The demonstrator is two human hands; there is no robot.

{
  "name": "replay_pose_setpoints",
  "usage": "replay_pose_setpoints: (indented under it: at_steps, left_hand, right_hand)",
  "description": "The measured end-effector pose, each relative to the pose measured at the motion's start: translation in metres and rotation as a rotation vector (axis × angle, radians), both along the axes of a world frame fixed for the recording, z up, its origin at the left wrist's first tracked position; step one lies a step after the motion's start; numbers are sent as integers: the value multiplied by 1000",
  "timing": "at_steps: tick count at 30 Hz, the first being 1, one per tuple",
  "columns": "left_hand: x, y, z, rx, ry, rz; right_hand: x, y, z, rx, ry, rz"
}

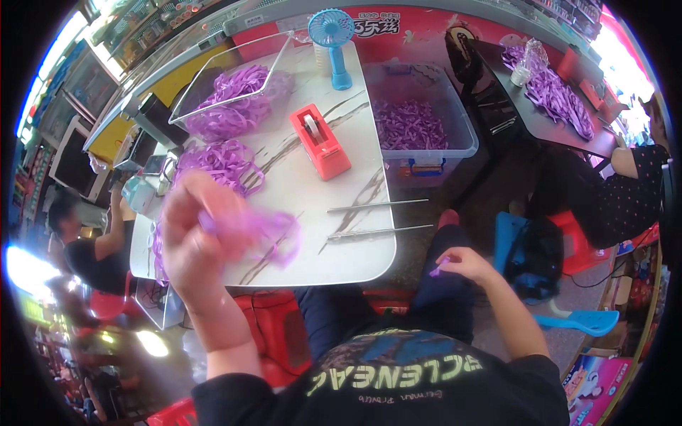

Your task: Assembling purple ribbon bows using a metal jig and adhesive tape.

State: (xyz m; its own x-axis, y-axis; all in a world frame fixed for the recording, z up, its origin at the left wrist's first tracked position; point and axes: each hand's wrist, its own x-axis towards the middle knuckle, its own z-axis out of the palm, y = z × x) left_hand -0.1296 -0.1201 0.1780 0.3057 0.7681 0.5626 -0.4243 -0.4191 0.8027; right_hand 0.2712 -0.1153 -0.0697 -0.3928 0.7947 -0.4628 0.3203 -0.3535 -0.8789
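My left hand [202, 231], smeared by motion, is raised over the near left part of the white marbled table [291, 188]. Its fingers are closed on a purple ribbon [283, 238], whose loop trails to the right. Off the table's right side, beside my leg, my right hand [463, 264] pinches a small purple ribbon piece [438, 268]. Behind my left hand lies a heap of purple ribbon [224, 163]. A red tape dispenser [320, 142] sits mid-table, and two thin metal rods [380, 233] stick out past the right edge.
A clear bin [284, 64] with purple ribbon and a blue handheld fan [339, 71] stand at the back. Right of the table, a plastic tub [462, 145] holds many short ribbon pieces. Another person [604, 192] sits at a dark table [526, 117]; someone else [99, 248] sits left.
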Motion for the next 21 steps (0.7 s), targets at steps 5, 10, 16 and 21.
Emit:
replay_pose_setpoints:
  at_steps: [5,10,16,21]
  left_hand:
    - [34,-37,-39,-472,115,-305]
    - [68,-34,-83,-678,234,-457]
    - [96,-28,-99,-708,254,-458]
    - [107,-20,-107,-715,235,-395]
  right_hand:
    - [2,15,12,7,-116,218]
    - [2,82,55,492,-423,490]
    - [-5,206,141,715,-330,-331]
    - [-30,177,167,657,-8,-318]
